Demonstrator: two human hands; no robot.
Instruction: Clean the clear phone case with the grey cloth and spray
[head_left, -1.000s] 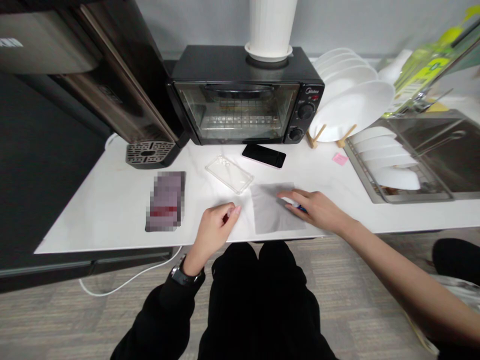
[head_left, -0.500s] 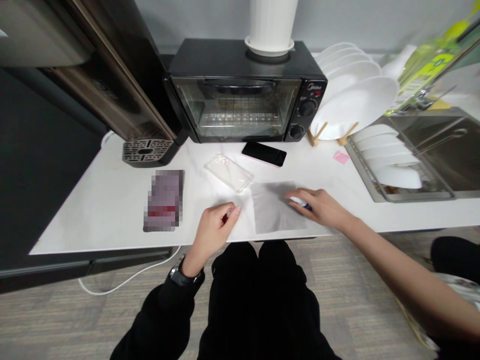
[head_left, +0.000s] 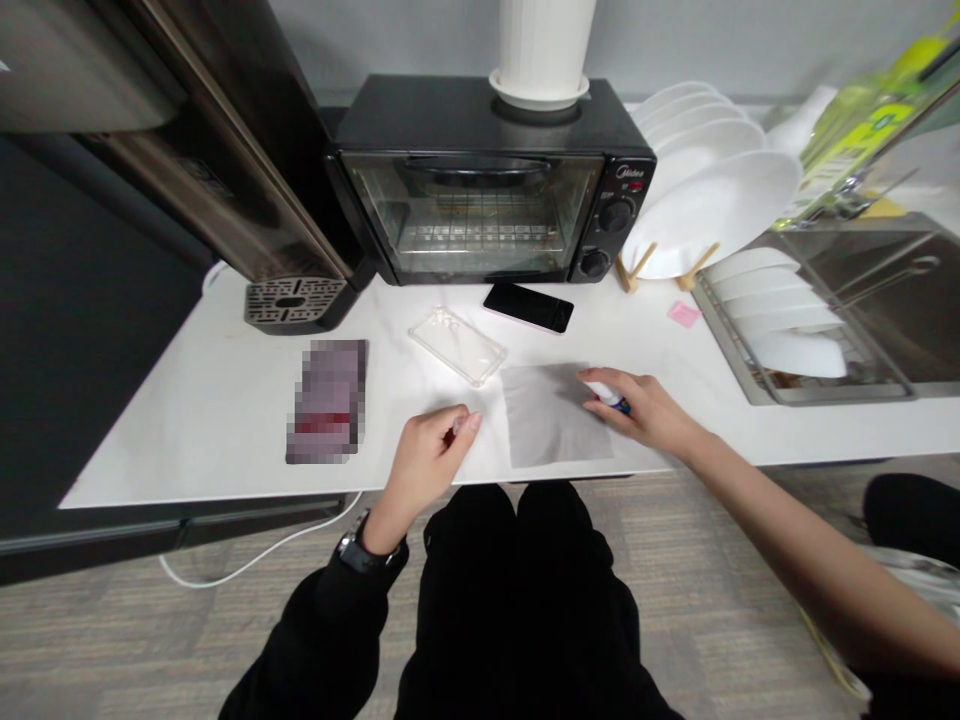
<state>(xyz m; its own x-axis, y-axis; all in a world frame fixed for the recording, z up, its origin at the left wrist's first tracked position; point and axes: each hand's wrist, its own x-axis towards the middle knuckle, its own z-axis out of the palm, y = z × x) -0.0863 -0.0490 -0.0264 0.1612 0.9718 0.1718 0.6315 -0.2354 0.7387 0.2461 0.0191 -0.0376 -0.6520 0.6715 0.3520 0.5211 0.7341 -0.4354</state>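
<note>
My left hand (head_left: pixel 430 455), with a watch and a black sleeve, rests on the white counter (head_left: pixel 210 420) as a loose fist, thumb against forefinger; whether it holds anything is hidden. Just right of it lies a grey sheet (head_left: pixel 551 425). A bare arm reaches in from the right, apparently another person's; that hand (head_left: pixel 649 412) curls over a small white item with a blue tip (head_left: pixel 609 397) at the sheet's right edge. A clear phone case (head_left: pixel 457 345) and a black phone (head_left: pixel 528 307) lie behind the sheet. My right hand is out of sight.
A black toaster oven (head_left: pixel 480 195) stands at the back with a white pot (head_left: pixel 540 50) on top. A dark appliance (head_left: pixel 247 190) is at left, a blurred booklet (head_left: pixel 327 400) before it. White plates (head_left: pixel 712 200), a dish rack (head_left: pixel 780 330) and a sink (head_left: pixel 885 290) are at right.
The other person's hand has drawn back to the right off the grey sheet and curled round the small white item. My left hand has not moved.
</note>
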